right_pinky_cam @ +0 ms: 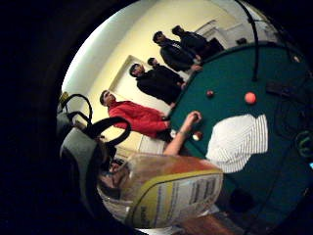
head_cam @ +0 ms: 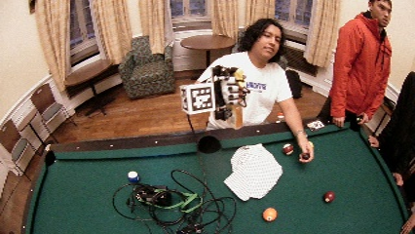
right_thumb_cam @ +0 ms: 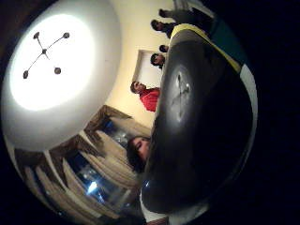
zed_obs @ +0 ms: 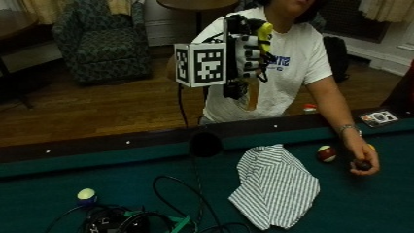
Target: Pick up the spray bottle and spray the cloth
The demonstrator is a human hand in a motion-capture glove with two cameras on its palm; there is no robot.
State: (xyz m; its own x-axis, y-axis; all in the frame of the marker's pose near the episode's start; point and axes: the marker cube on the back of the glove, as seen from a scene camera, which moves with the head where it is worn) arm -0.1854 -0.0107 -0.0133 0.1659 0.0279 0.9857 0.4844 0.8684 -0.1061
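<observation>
I see the gloved right hand (zed_obs: pixel 249 48) raised well above the striped cloth (zed_obs: pixel 275 187), gripping the spray bottle (zed_obs: pixel 252 94). The cloth lies on the green table (zed_obs: pixel 97 170); my bare hand (zed_obs: pixel 362 162) rests beside it, a red-and-white ball (zed_obs: pixel 326 154) between.

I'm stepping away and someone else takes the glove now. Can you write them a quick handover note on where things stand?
Right hand: raised at chest height above the near rail, holding the spray bottle off the table.
Bare hand: rests on the green felt, fingers around a small dark ball.
Striped cloth: lies crumpled on the pool table, below and in front of the raised bottle.
Done: bottle picked up.
Left: aim the nozzle at the cloth and spray. No spray is visible, and I cannot tell which way the nozzle points.
</observation>
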